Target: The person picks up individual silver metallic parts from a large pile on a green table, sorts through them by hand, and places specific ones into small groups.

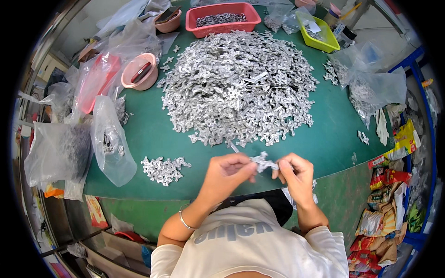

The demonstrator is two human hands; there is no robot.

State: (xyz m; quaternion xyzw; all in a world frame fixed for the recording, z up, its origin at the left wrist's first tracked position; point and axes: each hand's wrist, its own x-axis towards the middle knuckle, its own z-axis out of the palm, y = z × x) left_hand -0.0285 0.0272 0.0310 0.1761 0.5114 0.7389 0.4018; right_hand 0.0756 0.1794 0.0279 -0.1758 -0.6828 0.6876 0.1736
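A small silver metal part [263, 162] with several arms is held just above the table's near edge. My left hand [227, 173] pinches its left side between thumb and fingers. On the other side, the thumb and fingertips of my right hand [296, 173] close on its right end. A thin silvery strip [234, 148] shows just beyond my left knuckles; whether I hold it is unclear. Beyond my hands rises a large heap of similar metal parts [236, 88]. A smaller pile of them [164, 170] lies left of my left hand.
Behind the heap stands a red tray [190, 25] of parts, with a yellow-green basket [320, 42] to its right. A pink bowl [147, 82] holds a red-and-black object. Plastic bags [111, 139] crowd the left side; more bags [378, 85] lie right on the green table [333, 134].
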